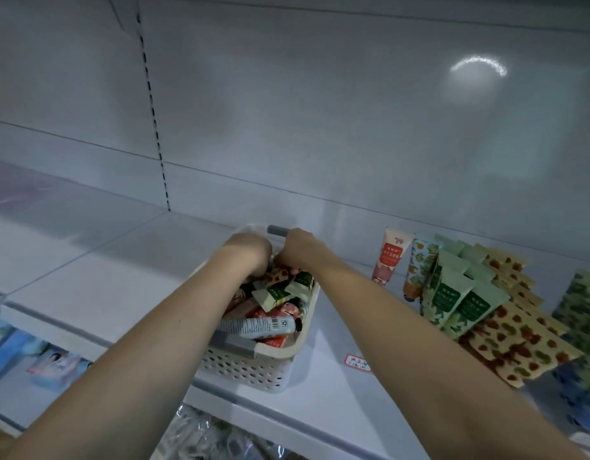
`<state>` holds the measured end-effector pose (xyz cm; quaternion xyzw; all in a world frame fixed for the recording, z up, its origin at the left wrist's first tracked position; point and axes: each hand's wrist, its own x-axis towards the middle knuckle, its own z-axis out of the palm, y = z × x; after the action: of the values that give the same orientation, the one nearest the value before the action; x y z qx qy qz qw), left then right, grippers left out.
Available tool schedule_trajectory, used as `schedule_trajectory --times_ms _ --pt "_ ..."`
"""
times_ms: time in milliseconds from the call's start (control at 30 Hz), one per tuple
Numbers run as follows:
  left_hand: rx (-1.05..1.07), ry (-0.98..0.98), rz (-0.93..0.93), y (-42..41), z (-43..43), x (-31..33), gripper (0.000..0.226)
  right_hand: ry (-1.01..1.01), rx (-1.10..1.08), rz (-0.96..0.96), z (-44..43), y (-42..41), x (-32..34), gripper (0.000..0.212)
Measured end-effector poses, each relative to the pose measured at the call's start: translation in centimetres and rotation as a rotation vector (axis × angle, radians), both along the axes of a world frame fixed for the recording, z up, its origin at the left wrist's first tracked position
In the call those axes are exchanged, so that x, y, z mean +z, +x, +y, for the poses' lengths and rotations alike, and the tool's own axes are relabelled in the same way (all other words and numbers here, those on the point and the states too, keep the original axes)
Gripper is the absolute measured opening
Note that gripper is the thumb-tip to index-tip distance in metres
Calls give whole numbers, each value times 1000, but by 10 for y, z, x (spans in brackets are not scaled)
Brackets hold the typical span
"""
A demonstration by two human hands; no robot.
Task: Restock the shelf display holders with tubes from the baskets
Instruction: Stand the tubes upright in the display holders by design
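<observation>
A cream perforated basket (254,370) with grey handles stands on the white shelf (88,287), filled with several patterned tubes (280,293). A white tube with a barcode (257,325) lies across the top. Both my hands reach into the basket's far end. My left hand (250,252) is curled down among the tubes. My right hand (298,247) is closed by the far grey handle (276,230); what its fingers hold is hidden. To the right, rows of tubes (459,293) stand and lean on the shelf, among them a pink tube (388,257) and an orange-flowered tube (418,270).
A red-bordered price label (357,362) sticks to the shelf near the basket. More patterned tubes (582,313) are at the far right. Blue packets (28,353) lie on the lower shelf at left, shiny packets (207,433) below. The white back panel (320,111) rises behind.
</observation>
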<state>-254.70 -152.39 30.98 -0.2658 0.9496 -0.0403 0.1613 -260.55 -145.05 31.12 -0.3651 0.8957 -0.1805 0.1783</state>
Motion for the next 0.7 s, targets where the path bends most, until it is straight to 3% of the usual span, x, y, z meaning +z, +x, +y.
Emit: schedule_trajectory --times_ms 33,100,167,400,600,700 --pt "4 -1 -22 -2 -1 0 26 -18 -9 -16 2 0 1 49" --pt "31 -13 -48 -7 -1 -1 33 -51 -52 -23 9 1 6 8" --pt "66 -60 -72 -11 0 -3 36 -105 -67 -6 13 -2 7 28" --pt "165 -121 -184 -13 9 1 42 -384 -164 -129 34 -7 18 43" --pt "171 -46 -169 -10 11 1 35 -601 -211 -227 54 -1 23 26" --pt "192 39 -119 -7 13 4 31 -636 -179 -221 65 3 26 29"
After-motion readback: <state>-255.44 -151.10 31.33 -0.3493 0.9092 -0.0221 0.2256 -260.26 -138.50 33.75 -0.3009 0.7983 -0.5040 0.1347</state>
